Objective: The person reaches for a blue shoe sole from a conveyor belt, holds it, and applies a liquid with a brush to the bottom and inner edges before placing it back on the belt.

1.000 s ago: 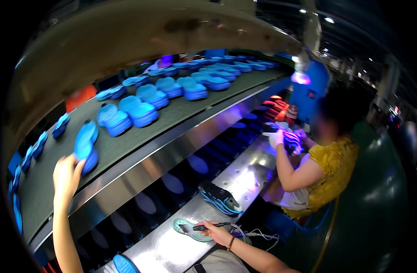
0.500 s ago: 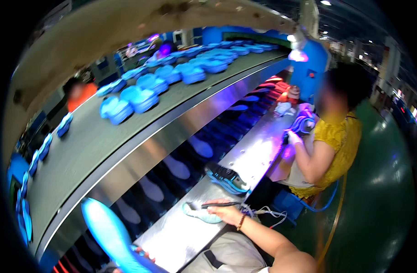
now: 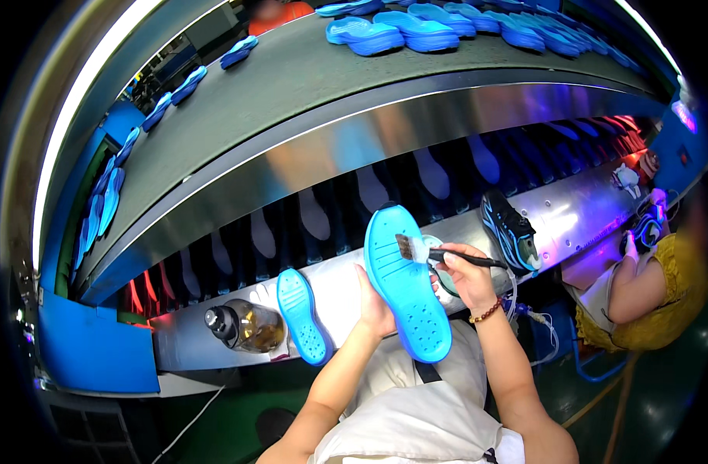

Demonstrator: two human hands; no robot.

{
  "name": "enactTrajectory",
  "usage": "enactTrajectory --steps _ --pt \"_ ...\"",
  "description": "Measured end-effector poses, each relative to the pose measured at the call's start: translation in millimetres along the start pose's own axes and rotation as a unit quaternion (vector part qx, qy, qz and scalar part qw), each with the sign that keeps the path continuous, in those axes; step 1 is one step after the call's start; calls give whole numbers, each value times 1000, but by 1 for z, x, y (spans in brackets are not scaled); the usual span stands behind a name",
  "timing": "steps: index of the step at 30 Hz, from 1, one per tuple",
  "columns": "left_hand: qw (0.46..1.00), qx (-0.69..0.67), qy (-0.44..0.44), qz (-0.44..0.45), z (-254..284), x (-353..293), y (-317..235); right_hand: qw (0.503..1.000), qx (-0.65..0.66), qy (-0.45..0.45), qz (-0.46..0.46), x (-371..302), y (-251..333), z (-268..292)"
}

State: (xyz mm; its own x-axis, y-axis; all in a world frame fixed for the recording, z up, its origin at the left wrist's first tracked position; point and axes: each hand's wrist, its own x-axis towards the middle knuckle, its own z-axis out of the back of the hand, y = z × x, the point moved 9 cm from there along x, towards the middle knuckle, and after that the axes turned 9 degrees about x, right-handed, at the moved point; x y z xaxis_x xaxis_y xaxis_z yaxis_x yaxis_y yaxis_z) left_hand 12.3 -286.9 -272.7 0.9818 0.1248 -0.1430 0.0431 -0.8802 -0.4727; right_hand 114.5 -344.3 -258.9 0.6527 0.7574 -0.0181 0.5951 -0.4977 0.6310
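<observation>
Blue sole (image 3: 408, 290) moved beneath brush (image 3: 436, 253); left hand (image 3: 377, 306) gripping sole, right hand (image 3: 470, 280) clasping brush.

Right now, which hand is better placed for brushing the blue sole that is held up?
Probably the right hand: it grips the brush, bristles at the upper part of the blue sole. The left hand is occupied, supporting that sole.
</observation>
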Motion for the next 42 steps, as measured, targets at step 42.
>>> enactTrajectory --steps 42 --pt "984 83 -137 -76 -5 -8 -40 933 -261 247 -20 -15 25 -99"
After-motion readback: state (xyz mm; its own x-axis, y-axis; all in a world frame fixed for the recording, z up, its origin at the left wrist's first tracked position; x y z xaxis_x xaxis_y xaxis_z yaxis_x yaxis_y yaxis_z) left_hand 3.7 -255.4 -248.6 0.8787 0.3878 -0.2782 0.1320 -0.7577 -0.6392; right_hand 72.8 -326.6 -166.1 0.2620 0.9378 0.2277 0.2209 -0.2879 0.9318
